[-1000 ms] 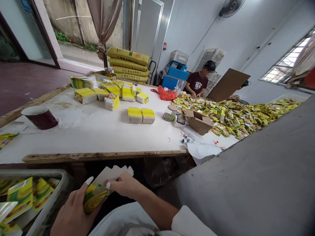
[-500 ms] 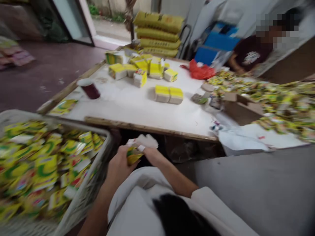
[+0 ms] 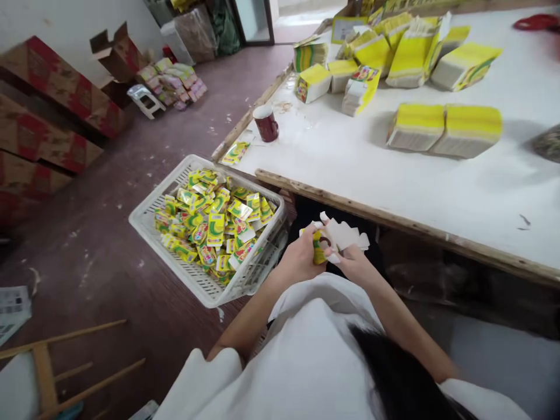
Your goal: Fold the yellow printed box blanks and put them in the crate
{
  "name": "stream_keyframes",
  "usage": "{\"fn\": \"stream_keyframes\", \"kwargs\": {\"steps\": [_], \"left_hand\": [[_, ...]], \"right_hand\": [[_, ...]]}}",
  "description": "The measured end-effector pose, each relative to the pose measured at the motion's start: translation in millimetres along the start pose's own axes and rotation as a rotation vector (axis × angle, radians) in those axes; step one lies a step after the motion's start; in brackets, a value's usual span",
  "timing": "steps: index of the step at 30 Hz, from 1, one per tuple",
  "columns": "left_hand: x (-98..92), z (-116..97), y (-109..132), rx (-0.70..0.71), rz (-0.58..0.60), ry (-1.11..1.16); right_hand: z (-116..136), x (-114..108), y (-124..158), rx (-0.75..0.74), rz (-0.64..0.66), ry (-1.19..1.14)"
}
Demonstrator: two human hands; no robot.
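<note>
Hands two, left hand (image 3: 301, 261) and right hand (image 3: 355, 266) meeting before the chest, fingers pinching one flat yellow carton (image 3: 343, 235) between them, one basket (image 3: 201, 286) of sachets (image 3: 216, 224) left of fingers, one mug (image 3: 266, 123) beyond.

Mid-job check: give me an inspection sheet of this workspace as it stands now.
Surface: white table, wooden edge, dusty marks.
Job's things: yellow-and-white carton held below the table edge; white basket full of packets at the person's left.
Clutter: red mug, yellow carton stacks, one loose packet on the table.
Grippers: left hand and right hand both grip the carton.
Cables: nothing seen.
Surroundings: cardboard boxes, white stool, wooden frame.
</note>
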State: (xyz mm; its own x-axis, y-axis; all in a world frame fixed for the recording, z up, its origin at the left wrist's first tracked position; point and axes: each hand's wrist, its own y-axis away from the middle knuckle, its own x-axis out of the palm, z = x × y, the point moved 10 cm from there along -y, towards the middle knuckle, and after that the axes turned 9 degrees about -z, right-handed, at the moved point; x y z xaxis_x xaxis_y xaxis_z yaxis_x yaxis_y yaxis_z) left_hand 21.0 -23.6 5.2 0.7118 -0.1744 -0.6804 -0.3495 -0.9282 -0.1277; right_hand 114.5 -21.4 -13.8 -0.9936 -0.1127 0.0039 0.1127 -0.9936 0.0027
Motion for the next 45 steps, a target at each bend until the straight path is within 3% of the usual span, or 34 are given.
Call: {"fn": "stream_keyframes", "kwargs": {"steps": [2, 6, 12, 15, 19, 26, 31, 35, 37, 40, 43, 45], "left_hand": [[-3.5, 1.7, -2.1, 0.013, -0.06, -0.008], [-30.3, 6.5, -3.5, 0.019, -0.264, -0.118], [-53.4, 5.9, -4.2, 0.049, -0.268, -0.05], [-57.0, 7.5, -5.6, 0.049, -0.246, -0.039], [-53.8, 6.5, -10.2, 0.064, -0.163, 0.03], [-60.5, -1.2, -15.2, 0.1, -0.247, -0.114], [-55.7, 5.3, -13.2, 0.045, -0.232, 0.036], [-53.7, 14.8, -10.7, -0.073, -0.283, 0.197], [-55.4, 26.2, -7.9, -0.175, -0.338, 0.386], [-69.4, 58.2, 4.2, -0.369, -0.603, 0.839], [-62.6, 95.4, 25.1, -0.623, -0.884, 1.273], [-37.3, 106.7, 32.4, -0.82, -0.863, 1.41]], "right_hand": [[7.4, -9.4, -0.6, -0.106, -0.073, 0.153], [13.6, -28.1, -1.5, -0.197, -0.241, 0.313], [12.4, 4.3, 0.6, -0.272, 0.054, 0.513], [14.0, -1.9, -1.7, -0.261, 0.118, 0.507], [26.4, -14.0, -6.0, -0.24, 0.222, 0.321], [29.4, -6.4, -12.7, -0.257, 0.073, 0.333], [27.7, 3.7, -7.1, -0.264, 0.096, 0.238], [25.5, 2.0, -11.8, -0.216, 0.076, 0.279], [23.0, -4.4, -17.6, -0.2, 0.063, 0.259], [13.1, -32.6, -30.4, -0.145, -0.04, 0.317], [-3.4, -64.7, -38.0, -0.038, -0.176, 0.702], [-16.9, -67.1, -36.7, 0.038, -0.137, 0.994]]}}
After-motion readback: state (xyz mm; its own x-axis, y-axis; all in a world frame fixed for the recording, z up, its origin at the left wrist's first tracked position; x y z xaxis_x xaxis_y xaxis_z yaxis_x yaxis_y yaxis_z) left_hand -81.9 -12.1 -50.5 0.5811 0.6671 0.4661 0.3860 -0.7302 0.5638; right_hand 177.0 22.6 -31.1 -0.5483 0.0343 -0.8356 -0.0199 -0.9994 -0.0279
